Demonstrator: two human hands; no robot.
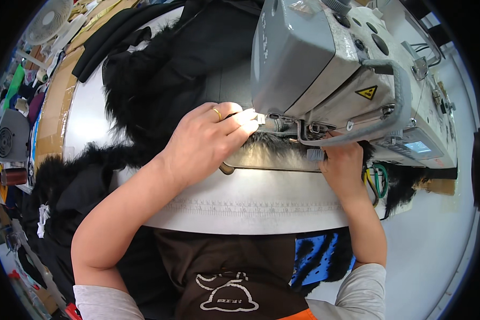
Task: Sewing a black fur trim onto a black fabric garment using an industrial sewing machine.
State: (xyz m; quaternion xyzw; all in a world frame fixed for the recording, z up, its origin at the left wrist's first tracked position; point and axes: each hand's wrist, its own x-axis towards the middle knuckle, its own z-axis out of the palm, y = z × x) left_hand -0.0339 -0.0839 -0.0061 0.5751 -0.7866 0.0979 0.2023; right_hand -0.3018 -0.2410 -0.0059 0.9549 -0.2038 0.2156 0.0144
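Note:
My left hand [205, 138] rests on the black fur-trimmed garment [170, 74] just left of the sewing machine's [325, 69] presser area. Its fingers are drawn together, pinching the black cloth beside a small whitish piece at the fingertips. Light from the machine falls on a strip of dark fur [274, 146] in front of the needle area. My right hand [342, 162] is at the right of the presser area, under the grey padded guard bar [402, 106]. Its fingers curl inward, and their tips are partly hidden by the machine, so what they grip does not show.
A metal table plate [250, 197] with a ruler scale curves before me. More black fur-edged cloth [64, 192] hangs over the left side. Green and yellow cables [378, 181] lie right of my right hand. A white fan [47, 24] stands far left, above a grey box [9, 136].

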